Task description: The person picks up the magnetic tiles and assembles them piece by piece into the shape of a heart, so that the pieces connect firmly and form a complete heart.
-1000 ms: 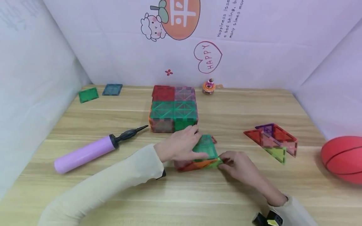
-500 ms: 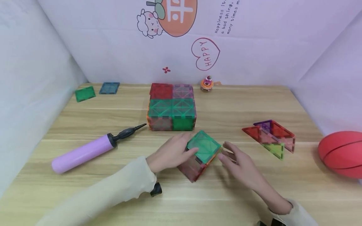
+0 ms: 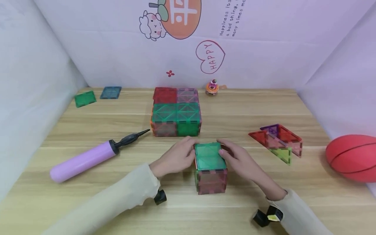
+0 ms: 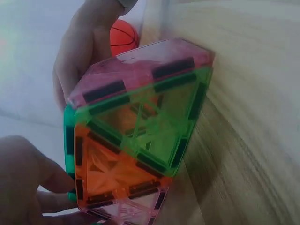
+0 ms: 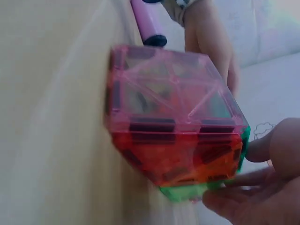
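Observation:
A small box of magnetic tiles [image 3: 211, 156] stands on the table between my hands, green on top and pink on the side facing me. Its left side shows light-green and orange triangle tiles [image 4: 117, 171] in the left wrist view. My left hand [image 3: 174, 158] holds the far left corner, thumb and fingers at the green top's edge. From the right, my right hand [image 3: 241, 163] grips the box with the thumb on the green top tile [image 5: 244, 147] and fingers round the far side. The box's far side is mostly hidden in the head view.
Behind stands a larger magnetic-tile block [image 3: 176, 119]. A purple hand pump [image 3: 83, 161] lies left, and joined triangle tiles [image 3: 277, 142] stand right, near a red ball [image 3: 352, 158]. Green [image 3: 85, 99] and blue [image 3: 110, 92] tiles and a small figurine [image 3: 212, 87] sit at the back.
The small box has been turned, from orange and green pieces facing me, through a slant, to a pink side facing me. My right hand has come back onto it after standing slightly off.

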`<action>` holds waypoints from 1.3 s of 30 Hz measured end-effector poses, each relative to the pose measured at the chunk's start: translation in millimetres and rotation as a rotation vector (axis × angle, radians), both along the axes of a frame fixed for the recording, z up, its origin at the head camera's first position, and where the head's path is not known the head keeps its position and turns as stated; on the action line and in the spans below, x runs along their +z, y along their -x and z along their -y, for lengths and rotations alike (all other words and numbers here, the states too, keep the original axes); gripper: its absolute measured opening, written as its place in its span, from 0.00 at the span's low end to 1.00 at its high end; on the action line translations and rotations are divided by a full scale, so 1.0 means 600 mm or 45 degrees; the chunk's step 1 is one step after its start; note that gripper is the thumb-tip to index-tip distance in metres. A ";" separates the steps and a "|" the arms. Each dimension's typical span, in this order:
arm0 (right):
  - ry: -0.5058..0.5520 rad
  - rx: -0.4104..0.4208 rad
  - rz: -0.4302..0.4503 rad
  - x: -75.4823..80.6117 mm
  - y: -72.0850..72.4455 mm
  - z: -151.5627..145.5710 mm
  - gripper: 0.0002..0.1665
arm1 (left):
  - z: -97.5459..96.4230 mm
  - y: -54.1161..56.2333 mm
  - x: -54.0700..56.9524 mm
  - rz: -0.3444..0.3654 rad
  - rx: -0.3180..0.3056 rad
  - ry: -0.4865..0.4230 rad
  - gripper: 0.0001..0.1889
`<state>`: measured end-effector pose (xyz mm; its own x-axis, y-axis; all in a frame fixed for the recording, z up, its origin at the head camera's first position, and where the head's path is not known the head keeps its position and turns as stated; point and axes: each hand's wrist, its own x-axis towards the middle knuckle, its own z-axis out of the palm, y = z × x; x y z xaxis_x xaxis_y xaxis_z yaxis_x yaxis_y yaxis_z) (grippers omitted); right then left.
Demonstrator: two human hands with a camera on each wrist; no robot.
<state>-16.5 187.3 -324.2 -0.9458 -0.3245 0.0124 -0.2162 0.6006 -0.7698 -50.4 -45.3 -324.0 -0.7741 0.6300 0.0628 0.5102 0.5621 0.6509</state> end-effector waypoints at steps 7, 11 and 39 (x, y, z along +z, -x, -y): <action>-0.129 -0.017 -0.151 0.017 0.006 0.009 0.27 | 0.016 -0.013 0.004 0.008 0.009 0.051 0.08; -0.346 -0.055 -0.091 0.028 -0.045 0.007 0.50 | 0.011 -0.033 0.007 -0.024 0.007 0.091 0.10; -0.318 0.252 -0.032 0.010 -0.019 -0.030 0.58 | 0.361 0.271 0.091 -0.082 0.373 0.568 0.27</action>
